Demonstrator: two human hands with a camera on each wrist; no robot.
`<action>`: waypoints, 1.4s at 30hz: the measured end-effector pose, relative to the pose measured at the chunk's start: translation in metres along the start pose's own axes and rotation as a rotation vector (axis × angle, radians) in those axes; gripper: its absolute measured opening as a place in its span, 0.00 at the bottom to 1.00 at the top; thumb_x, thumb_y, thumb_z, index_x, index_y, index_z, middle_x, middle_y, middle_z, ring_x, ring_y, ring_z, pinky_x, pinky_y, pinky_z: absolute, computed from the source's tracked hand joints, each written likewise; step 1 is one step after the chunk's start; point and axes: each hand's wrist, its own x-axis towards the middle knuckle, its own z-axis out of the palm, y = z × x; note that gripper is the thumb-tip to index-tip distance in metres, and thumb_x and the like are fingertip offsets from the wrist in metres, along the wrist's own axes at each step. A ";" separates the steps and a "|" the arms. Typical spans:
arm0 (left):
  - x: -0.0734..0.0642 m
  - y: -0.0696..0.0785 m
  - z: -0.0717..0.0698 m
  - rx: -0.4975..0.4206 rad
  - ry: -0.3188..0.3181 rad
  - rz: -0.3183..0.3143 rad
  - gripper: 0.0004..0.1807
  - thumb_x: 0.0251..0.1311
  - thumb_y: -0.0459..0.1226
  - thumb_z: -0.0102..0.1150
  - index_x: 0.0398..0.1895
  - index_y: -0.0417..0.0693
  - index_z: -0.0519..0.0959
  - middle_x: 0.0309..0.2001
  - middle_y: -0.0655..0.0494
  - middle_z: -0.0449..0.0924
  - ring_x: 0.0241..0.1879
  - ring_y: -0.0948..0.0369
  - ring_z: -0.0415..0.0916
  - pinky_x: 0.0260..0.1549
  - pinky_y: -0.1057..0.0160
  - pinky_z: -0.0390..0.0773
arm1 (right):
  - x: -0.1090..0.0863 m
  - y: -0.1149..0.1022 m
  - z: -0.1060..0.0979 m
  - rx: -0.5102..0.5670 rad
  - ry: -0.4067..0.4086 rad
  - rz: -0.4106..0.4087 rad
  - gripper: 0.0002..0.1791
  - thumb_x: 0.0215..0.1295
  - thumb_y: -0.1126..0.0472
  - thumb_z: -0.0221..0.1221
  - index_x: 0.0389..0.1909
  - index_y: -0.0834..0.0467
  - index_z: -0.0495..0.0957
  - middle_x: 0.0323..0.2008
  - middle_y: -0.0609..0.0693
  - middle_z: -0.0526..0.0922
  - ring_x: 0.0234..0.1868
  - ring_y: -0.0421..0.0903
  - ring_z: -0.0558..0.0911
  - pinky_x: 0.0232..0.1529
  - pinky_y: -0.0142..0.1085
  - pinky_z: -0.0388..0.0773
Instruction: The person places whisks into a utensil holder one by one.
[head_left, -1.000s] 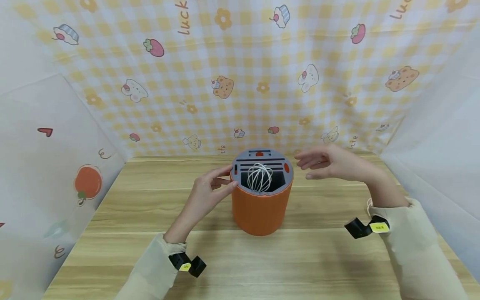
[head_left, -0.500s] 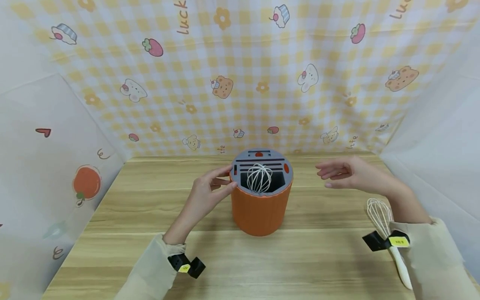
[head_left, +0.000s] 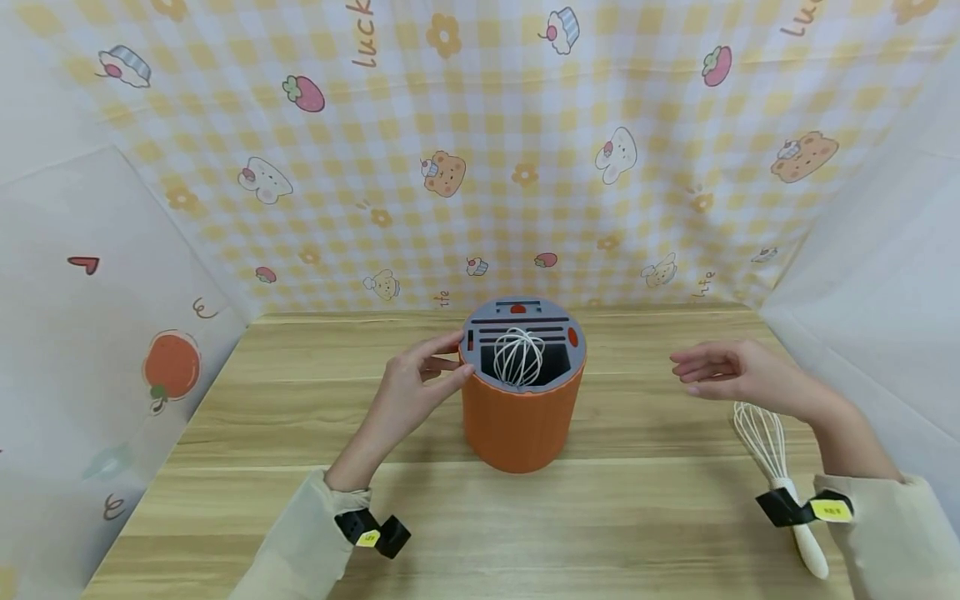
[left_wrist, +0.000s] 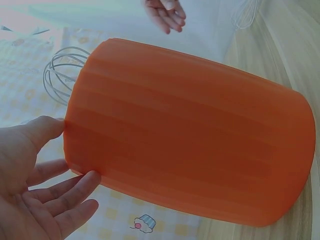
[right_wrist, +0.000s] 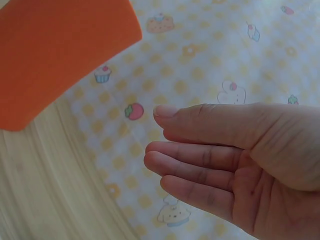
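Note:
An orange knife-and-utensil holder (head_left: 520, 429) with a grey slotted top (head_left: 558, 385) stands upright in the head view. The white wires of a whisk (head_left: 517, 357) rise from its large front opening; the rest of that whisk is hidden inside. My left hand (head_left: 420, 375) touches the holder's upper left side, thumb and fingertips spread along the rim, as the left wrist view also shows. My right hand (head_left: 720, 372) hovers to the right of the holder, fingers loosely extended and holding nothing. A second whisk (head_left: 771, 467) lies on the table below the right forearm, its handle partly covered by the wrist camera.
The wooden table (head_left: 600, 533) reaches back to a yellow checked cloth (head_left: 525, 125) with cartoon prints. White sheets hang at the left (head_left: 90, 350) and right (head_left: 885, 275) sides.
My right hand has moved away from the holder, to the right and toward me. The whisk on the table, mostly covered by the arm before, now shows. My left hand keeps its place.

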 end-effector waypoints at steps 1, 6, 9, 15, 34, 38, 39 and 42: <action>0.000 0.000 0.000 -0.002 0.001 0.000 0.25 0.55 0.36 0.63 0.57 0.44 0.73 0.51 0.47 0.76 0.41 0.56 0.79 0.43 0.55 0.77 | -0.003 0.002 0.000 0.008 0.000 0.006 0.22 0.57 0.68 0.61 0.52 0.70 0.72 0.42 0.58 0.81 0.42 0.39 0.81 0.37 0.30 0.79; 0.001 -0.005 0.000 -0.005 0.006 0.006 0.25 0.54 0.38 0.64 0.57 0.46 0.74 0.51 0.49 0.76 0.41 0.57 0.79 0.41 0.56 0.78 | -0.017 0.012 0.000 0.032 -0.017 0.054 0.21 0.59 0.67 0.59 0.53 0.72 0.71 0.42 0.57 0.81 0.42 0.39 0.80 0.37 0.31 0.79; 0.000 -0.005 0.000 -0.009 0.007 0.008 0.25 0.54 0.39 0.64 0.57 0.46 0.74 0.50 0.49 0.76 0.41 0.57 0.79 0.40 0.57 0.79 | -0.027 0.019 -0.001 0.042 -0.024 0.063 0.21 0.60 0.67 0.58 0.52 0.73 0.70 0.42 0.52 0.82 0.42 0.38 0.80 0.37 0.31 0.79; 0.000 -0.005 0.000 0.004 0.009 0.017 0.25 0.55 0.39 0.63 0.57 0.46 0.74 0.51 0.50 0.75 0.41 0.57 0.79 0.42 0.56 0.78 | -0.047 0.037 -0.001 0.115 -0.014 0.060 0.18 0.60 0.72 0.57 0.50 0.74 0.71 0.42 0.39 0.81 0.40 0.37 0.81 0.35 0.32 0.79; -0.002 -0.004 -0.001 0.017 0.007 -0.009 0.24 0.55 0.39 0.63 0.58 0.50 0.74 0.50 0.53 0.76 0.40 0.61 0.79 0.42 0.59 0.78 | -0.101 0.077 0.003 0.135 -0.022 0.164 0.19 0.64 0.71 0.52 0.51 0.81 0.65 0.43 0.37 0.80 0.42 0.34 0.79 0.36 0.28 0.78; -0.004 -0.006 0.000 0.008 0.002 -0.017 0.25 0.55 0.39 0.63 0.58 0.49 0.74 0.51 0.54 0.76 0.41 0.60 0.79 0.42 0.60 0.78 | -0.114 0.087 0.003 0.158 -0.033 0.185 0.16 0.65 0.72 0.51 0.51 0.77 0.68 0.44 0.37 0.80 0.42 0.34 0.79 0.36 0.28 0.78; -0.004 -0.006 0.000 0.009 0.001 -0.016 0.25 0.55 0.39 0.63 0.58 0.49 0.74 0.51 0.54 0.76 0.41 0.60 0.79 0.41 0.60 0.78 | -0.116 0.089 0.003 0.159 -0.032 0.199 0.16 0.65 0.72 0.50 0.51 0.76 0.68 0.44 0.36 0.80 0.42 0.34 0.79 0.36 0.28 0.78; -0.003 -0.007 0.000 0.003 0.002 -0.010 0.24 0.55 0.40 0.63 0.57 0.50 0.74 0.52 0.56 0.75 0.42 0.61 0.78 0.42 0.62 0.78 | -0.123 0.095 0.003 0.129 -0.011 0.243 0.16 0.65 0.71 0.51 0.51 0.74 0.70 0.43 0.37 0.80 0.41 0.32 0.79 0.36 0.27 0.77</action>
